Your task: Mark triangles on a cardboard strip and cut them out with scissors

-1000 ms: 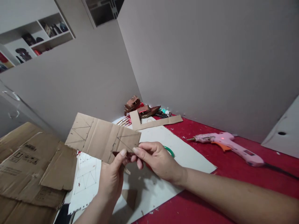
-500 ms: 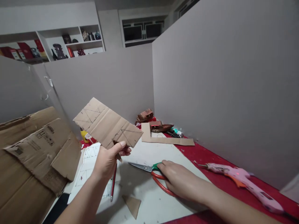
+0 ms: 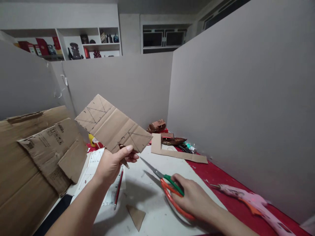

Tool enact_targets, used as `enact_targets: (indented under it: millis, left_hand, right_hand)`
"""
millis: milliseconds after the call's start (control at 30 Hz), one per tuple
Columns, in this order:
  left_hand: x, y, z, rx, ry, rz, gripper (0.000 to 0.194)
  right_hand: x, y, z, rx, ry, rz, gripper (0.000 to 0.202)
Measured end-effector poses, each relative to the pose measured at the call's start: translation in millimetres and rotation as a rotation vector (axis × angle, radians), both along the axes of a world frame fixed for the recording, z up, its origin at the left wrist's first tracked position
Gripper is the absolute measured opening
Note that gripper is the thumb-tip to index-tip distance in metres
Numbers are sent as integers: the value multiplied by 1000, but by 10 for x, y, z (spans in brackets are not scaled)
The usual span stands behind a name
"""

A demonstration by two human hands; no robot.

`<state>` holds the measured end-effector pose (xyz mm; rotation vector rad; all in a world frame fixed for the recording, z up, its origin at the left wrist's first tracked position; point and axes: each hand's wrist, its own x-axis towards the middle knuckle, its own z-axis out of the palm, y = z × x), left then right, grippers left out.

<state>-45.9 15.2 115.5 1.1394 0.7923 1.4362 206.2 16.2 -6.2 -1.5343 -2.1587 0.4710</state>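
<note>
My left hand (image 3: 118, 160) pinches the lower edge of a creased cardboard piece (image 3: 112, 126) with pencilled triangles, holding it tilted above the table. A small cut flap or strip pokes out under the thumb. My right hand (image 3: 189, 193) grips scissors (image 3: 169, 186) with green and orange handles; their blades look closed and point up towards the cardboard, just short of it. On the white board (image 3: 157, 206) below lie a cardboard triangle (image 3: 136, 216) and a red pencil (image 3: 118, 190).
A pink glue gun (image 3: 248, 200) lies on the red cloth (image 3: 211, 173) at right. An L-shaped cardboard strip (image 3: 179, 154) and brown model boats (image 3: 169, 138) are at the back. Large cardboard sheets (image 3: 31, 170) lean at left beside drawn paper (image 3: 90, 170). Grey partitions (image 3: 233, 98) enclose the table.
My right hand has lifted the scissors off the board and turned their tips up towards the cardboard. The left hand keeps its hold. The whole view has shifted slightly.
</note>
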Motion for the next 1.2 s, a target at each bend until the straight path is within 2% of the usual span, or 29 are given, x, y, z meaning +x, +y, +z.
enact_targets:
  millis: [100, 167, 267, 367, 467, 600, 733, 833, 1033, 1200]
  left_hand:
    - [19, -16, 23, 12, -3, -4, 26]
    - [63, -17, 89, 12, -1, -11, 26]
    - [171, -14, 281, 49, -15, -33, 25]
    - [291, -9, 496, 128, -48, -36, 25]
    - [368, 33, 591, 182, -78, -36, 24]
    - [364, 193, 484, 180, -62, -45, 23]
    - [309, 391, 289, 130, 43, -69, 22]
    - [301, 484, 198, 115, 181, -91, 18]
    - [367, 495, 137, 168, 309, -117, 18]
    - [479, 445, 131, 147, 317, -168, 14]
  right_hand:
    - [30, -29, 83, 78, 394, 39, 14]
    - [32, -63, 129, 37, 566, 73, 19]
    - [8, -109, 148, -69, 743, 200, 30]
    - [-29, -108, 152, -142, 876, 356, 50]
    - [-45, -37, 186, -172, 928, 440, 66]
    - [-32, 105, 163, -122, 869, 458, 72]
    - [-9, 140, -43, -199, 811, 445, 71]
    - [7, 86, -193, -222, 819, 434, 76]
    - [31, 44, -330, -290, 934, 276, 84]
    - [70, 51, -324, -254, 908, 292, 89]
